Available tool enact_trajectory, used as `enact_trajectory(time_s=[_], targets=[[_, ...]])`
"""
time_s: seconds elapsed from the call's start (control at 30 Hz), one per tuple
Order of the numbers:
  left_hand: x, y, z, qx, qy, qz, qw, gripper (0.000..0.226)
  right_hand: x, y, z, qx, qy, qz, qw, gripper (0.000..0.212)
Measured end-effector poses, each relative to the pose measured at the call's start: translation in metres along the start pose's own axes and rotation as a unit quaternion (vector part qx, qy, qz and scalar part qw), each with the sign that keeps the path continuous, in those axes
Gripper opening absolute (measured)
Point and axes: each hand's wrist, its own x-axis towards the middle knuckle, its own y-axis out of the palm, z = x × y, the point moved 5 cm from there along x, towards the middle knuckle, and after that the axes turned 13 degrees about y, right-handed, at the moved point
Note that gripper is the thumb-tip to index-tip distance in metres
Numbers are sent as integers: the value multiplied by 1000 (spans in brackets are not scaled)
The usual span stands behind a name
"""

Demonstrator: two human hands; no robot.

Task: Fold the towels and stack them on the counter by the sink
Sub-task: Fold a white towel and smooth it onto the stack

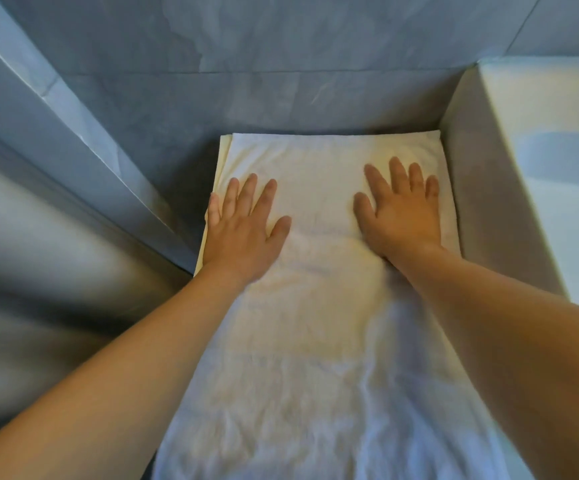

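A white towel [319, 306] lies lengthwise down the middle of the view, its far end squared off near the back wall. A second layer's edge shows under it along the left side. My left hand [246, 226] rests flat on the towel's left part, fingers straight and spread, little finger at the towel's edge. On the right part my right hand [400, 213] presses flat, fingers spread. The two hands lie about a hand's width apart. The towel's near end runs out of the frame at the bottom.
A grey-blue tiled wall [281, 46] stands behind the towel. A slanted ledge or panel [83, 140] runs along the left. On the right a grey vertical side [488, 202] rises to a pale raised surface [551, 150].
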Motion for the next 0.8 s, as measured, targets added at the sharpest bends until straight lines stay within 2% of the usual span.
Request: enact_trajectory(time_s=[0.07, 0.1, 0.17, 0.23, 0.33, 0.4, 0.5, 0.6, 0.67, 0.73, 0.8], targets=[[5, -8, 5, -57, -33, -35, 997, 63, 1, 6, -3, -4, -1, -15, 1000, 63], [11, -18, 14, -101, -76, -86, 988, 58, 3, 5, -1, -6, -6, -17, 1000, 65], [35, -42, 36, -188, -166, -193, 949, 41, 7, 3, -3, -16, 2, -16, 1000, 66], [68, -57, 59, -213, -215, -195, 933, 33, 8, 6, -5, -23, 5, -15, 1000, 67], [98, -61, 71, -163, -229, -99, 954, 38, 9, 7, -3, -28, -3, -9, 1000, 67], [104, -57, 66, -125, -232, -79, 961, 40, 11, 5, -3, -22, 2, -6, 1000, 67], [104, -54, 62, -92, -247, -114, 958, 36, 10, 7, -1, -19, 2, -3, 1000, 67], [102, -55, 69, -125, -271, -165, 940, 30, 11, 7, 1, -22, 8, -7, 1000, 68], [102, -50, 73, -126, -269, -172, 939, 31, 13, 7, 1, -23, 9, -12, 1000, 68], [100, -49, 68, -66, -252, -176, 949, 32, 13, 8, 0, -21, 10, -10, 1000, 69], [96, -57, 48, 10, -188, -220, 957, 30, 13, 9, -1, -20, 17, -9, 1000, 69]])
